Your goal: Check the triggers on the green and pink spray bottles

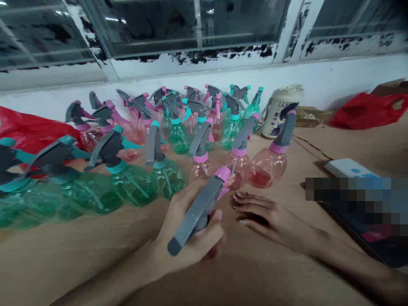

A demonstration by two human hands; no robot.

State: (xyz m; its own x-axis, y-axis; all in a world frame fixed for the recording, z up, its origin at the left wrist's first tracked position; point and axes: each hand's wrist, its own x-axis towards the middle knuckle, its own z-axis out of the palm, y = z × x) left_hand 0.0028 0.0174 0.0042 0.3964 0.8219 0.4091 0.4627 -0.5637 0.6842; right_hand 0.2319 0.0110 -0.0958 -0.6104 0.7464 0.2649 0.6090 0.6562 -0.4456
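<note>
My left hand (pixel 188 229) is wrapped around the neck of a pink spray bottle (pixel 204 208) with a grey trigger head and pink nozzle. The hand hides most of that bottle's body. On the tabletop just to the right lies my right hand (pixel 270 212), palm down with its fingers stretched out and nothing in them. Beyond its fingertips stand a tilted pink spray bottle (pixel 269 165) and another pink spray bottle (pixel 239 163). To the left, a row of green spray bottles (pixel 167 176) with teal collars stretches across the table.
More pink and green spray bottles (pixel 180 136) crowd toward the wall. A white printed cup (pixel 280 112) stands at the back. Red plastic bags (pixel 366 110) (pixel 35 131) lie at both sides. A white box (pixel 352 168) and a dark, partly pixelated object (pixel 366 238) are at right.
</note>
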